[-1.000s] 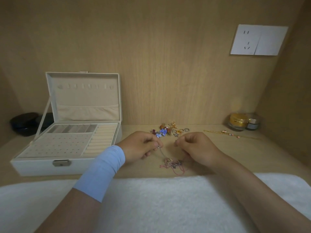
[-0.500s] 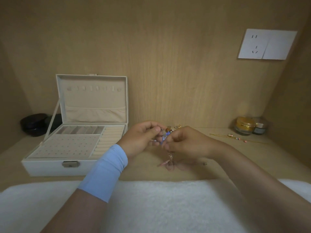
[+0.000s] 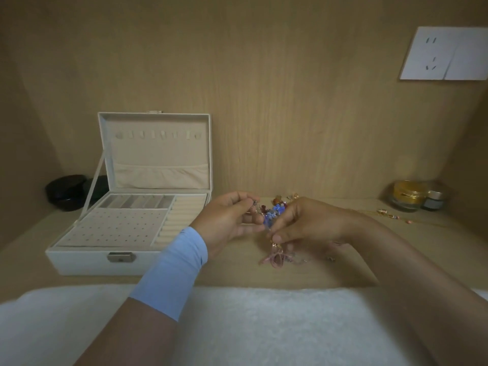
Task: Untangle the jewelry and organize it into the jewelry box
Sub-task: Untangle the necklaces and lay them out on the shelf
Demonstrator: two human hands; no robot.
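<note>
Pinching one thin silver chain (image 3: 260, 210) at two points: the left hand (image 3: 227, 220) clamps its upper end and the right hand (image 3: 309, 223) nips it lower. It runs steeply down to one pink-and-gold knotted tangle (image 3: 276, 256) on the shelf, right under the right fingertips, so that hand is nearer. One open white jewelry box (image 3: 79, 260) waits left, one colourful loose bead pile (image 3: 280, 204) sits behind, and one gold necklace (image 3: 390, 213) lies to the right.

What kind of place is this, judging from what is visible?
Probably a dressing nook in a home: a wooden alcove with a wall socket, an open jewelry box, and cosmetic jars on the shelf.
</note>
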